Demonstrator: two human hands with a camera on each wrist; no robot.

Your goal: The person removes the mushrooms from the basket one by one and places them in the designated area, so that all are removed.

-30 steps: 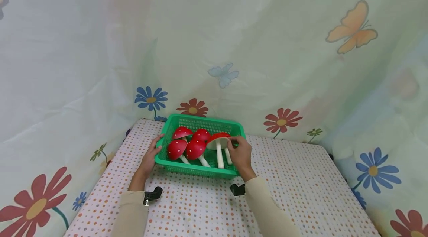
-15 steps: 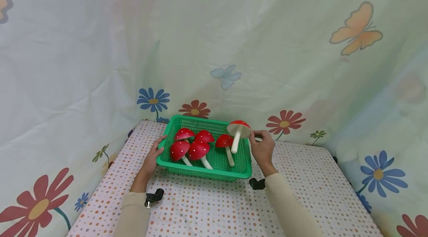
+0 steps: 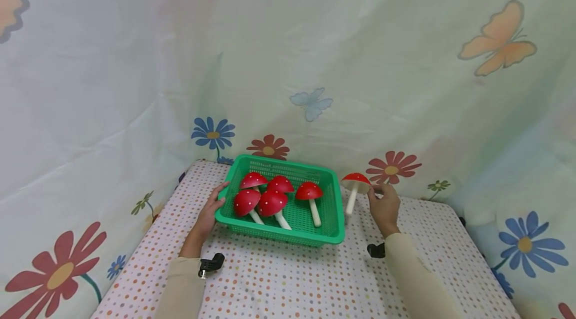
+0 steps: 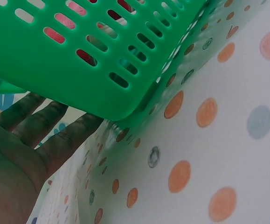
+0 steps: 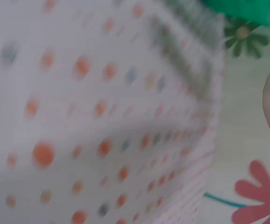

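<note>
A green plastic basket [image 3: 288, 241] holds several toy mushrooms [image 3: 272, 203] with red, white-spotted caps and white stems; one mushroom [image 3: 309, 191] lies apart from the cluster on the right. My left hand [image 3: 208, 215] rests at the basket's left edge, and in the left wrist view its straight fingers [image 4: 62, 140] reach to the outside of the perforated wall. Right of the basket, my right hand [image 3: 386, 209] pinches another toy mushroom [image 3: 351, 202] by its cap's edge, stem hanging down. The right wrist view is blurred and misses the hand; a pale rounded edge shows at right.
The basket stands on a table with a dotted cloth [image 3: 279, 284]. Behind it hangs a pale curtain [image 3: 360, 59] printed with flowers and butterflies, closing in on both sides. A black wrist camera [image 3: 376, 250] sits by the right sleeve.
My right hand has lifted a mushroom out of the basket's right side and carried it rightward past the rim. My left hand has stayed at the basket's left edge.
</note>
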